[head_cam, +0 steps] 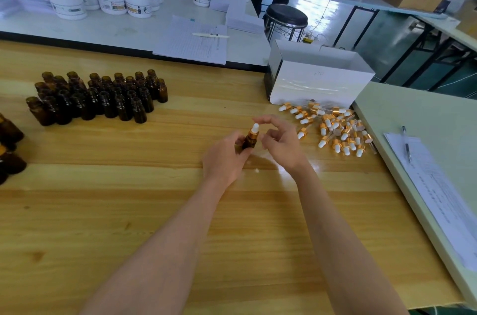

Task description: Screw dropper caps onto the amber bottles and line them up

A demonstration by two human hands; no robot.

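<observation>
Partly hidden: amber bottle [249, 143] in L hand [224, 159] grip.

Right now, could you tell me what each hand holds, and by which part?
Left hand grips amber bottle round its body; right hand arches over cap, contact unclear.

At 9 o'clock the frame edge cuts off some amber bottles [9, 131]. The left hand [224, 159] hides the base of the held bottle [249, 141].

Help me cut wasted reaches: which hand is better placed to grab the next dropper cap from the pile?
Right. The pile of dropper caps lies on its side, and the right hand looks free, while the left hand grips the capped amber bottle.
</observation>
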